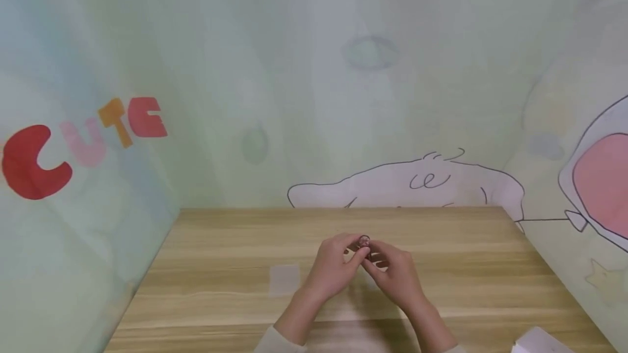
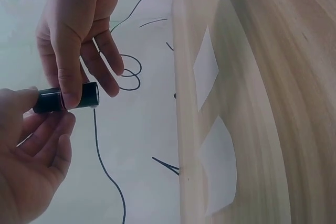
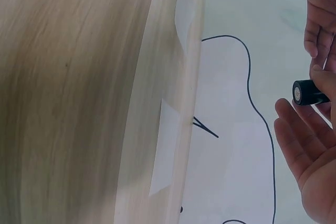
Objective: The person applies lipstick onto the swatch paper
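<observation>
Small black cylinder (image 2: 68, 98): held above the tabletop (image 1: 221, 266), centre of the head view, long axis running hand to hand. Left hand (image 1: 333, 268) and right hand (image 1: 394, 274) meet on it; fingers (image 2: 71, 85) of both pinch the barrel, one end cap left bare.

Wooden table (image 1: 221, 287), pale green cartoon-printed walls (image 1: 294, 97), red "CUTE" lettering (image 1: 83, 140), soft light

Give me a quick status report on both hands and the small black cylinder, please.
Left hand and right hand both pinch the small black cylinder, held above the wooden table. Nothing in the way; pale paper patch lies left of the hands.
</observation>
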`<control>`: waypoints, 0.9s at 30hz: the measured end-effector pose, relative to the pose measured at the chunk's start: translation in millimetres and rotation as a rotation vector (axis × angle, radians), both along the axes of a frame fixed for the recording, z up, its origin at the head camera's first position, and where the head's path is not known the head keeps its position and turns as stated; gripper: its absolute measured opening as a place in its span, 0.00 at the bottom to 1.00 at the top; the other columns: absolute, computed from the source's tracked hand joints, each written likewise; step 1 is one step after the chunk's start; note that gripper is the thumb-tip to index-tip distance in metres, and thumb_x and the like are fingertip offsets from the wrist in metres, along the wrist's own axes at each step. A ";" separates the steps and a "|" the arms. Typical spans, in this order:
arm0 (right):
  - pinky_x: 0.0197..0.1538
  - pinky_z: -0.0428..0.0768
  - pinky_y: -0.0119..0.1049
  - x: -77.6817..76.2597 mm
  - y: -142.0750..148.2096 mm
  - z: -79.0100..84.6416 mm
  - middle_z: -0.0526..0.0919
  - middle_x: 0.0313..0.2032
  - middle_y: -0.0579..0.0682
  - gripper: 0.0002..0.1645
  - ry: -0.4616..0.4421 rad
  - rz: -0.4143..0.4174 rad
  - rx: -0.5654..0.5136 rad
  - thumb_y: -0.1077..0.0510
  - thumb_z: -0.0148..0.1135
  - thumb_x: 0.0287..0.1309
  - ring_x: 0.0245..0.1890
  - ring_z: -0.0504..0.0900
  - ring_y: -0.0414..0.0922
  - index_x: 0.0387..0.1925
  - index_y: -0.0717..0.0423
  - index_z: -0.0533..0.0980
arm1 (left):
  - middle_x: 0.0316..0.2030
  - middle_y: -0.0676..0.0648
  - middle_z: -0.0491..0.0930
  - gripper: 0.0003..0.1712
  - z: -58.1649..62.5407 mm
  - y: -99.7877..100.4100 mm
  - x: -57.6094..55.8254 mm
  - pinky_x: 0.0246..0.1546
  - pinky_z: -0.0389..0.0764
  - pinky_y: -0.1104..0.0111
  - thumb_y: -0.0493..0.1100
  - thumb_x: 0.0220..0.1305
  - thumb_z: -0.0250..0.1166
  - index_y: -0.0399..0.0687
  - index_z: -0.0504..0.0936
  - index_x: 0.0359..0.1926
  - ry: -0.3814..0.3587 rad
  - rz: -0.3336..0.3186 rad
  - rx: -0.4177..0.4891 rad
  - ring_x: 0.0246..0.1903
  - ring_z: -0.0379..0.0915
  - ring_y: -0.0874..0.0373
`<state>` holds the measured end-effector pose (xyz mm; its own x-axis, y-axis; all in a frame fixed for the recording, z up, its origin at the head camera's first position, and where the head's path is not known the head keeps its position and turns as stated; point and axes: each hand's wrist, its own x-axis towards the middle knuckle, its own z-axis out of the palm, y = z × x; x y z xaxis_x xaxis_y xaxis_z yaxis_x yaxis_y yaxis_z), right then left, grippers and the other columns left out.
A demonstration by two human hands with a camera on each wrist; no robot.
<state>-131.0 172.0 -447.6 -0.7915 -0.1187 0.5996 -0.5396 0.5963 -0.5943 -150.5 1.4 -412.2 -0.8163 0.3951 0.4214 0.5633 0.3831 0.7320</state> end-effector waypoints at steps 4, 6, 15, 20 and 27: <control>0.31 0.83 0.27 -0.3 -3.2 -0.7 0.90 0.41 0.52 0.16 0.010 0.006 -0.006 0.63 0.76 0.54 0.31 0.88 0.39 0.46 0.56 0.84 | 0.43 0.52 0.87 0.10 0.8 -4.8 1.0 0.45 0.83 0.65 0.43 0.72 0.64 0.46 0.86 0.49 -0.001 0.014 0.018 0.43 0.81 0.62; 0.31 0.84 0.28 -0.6 -4.5 -0.6 0.90 0.41 0.51 0.16 0.019 0.009 -0.007 0.63 0.76 0.54 0.31 0.88 0.39 0.45 0.56 0.84 | 0.42 0.53 0.87 0.09 0.8 -7.4 1.3 0.44 0.82 0.65 0.43 0.72 0.64 0.47 0.86 0.48 -0.002 0.026 0.021 0.42 0.81 0.63; 0.31 0.84 0.30 -0.8 -12.0 6.3 0.89 0.38 0.50 0.16 0.057 0.032 0.007 0.64 0.77 0.52 0.32 0.88 0.41 0.44 0.56 0.83 | 0.38 0.55 0.87 0.07 1.6 -22.0 2.7 0.42 0.82 0.65 0.43 0.70 0.66 0.49 0.87 0.46 -0.047 0.078 0.064 0.39 0.81 0.64; 0.30 0.85 0.31 -3.5 -16.0 10.9 0.88 0.38 0.50 0.16 0.101 0.067 0.004 0.67 0.76 0.51 0.31 0.88 0.43 0.43 0.57 0.82 | 0.35 0.55 0.87 0.08 1.8 -32.1 1.5 0.39 0.82 0.64 0.44 0.69 0.66 0.48 0.87 0.45 -0.068 0.090 0.087 0.37 0.81 0.62; 0.30 0.85 0.32 -3.1 -19.1 13.5 0.87 0.37 0.49 0.17 0.124 0.081 0.023 0.68 0.76 0.50 0.34 0.85 0.44 0.42 0.57 0.82 | 0.36 0.53 0.86 0.07 -3.5 -45.9 3.6 0.41 0.82 0.62 0.42 0.68 0.65 0.46 0.85 0.44 -0.143 0.071 0.119 0.38 0.81 0.60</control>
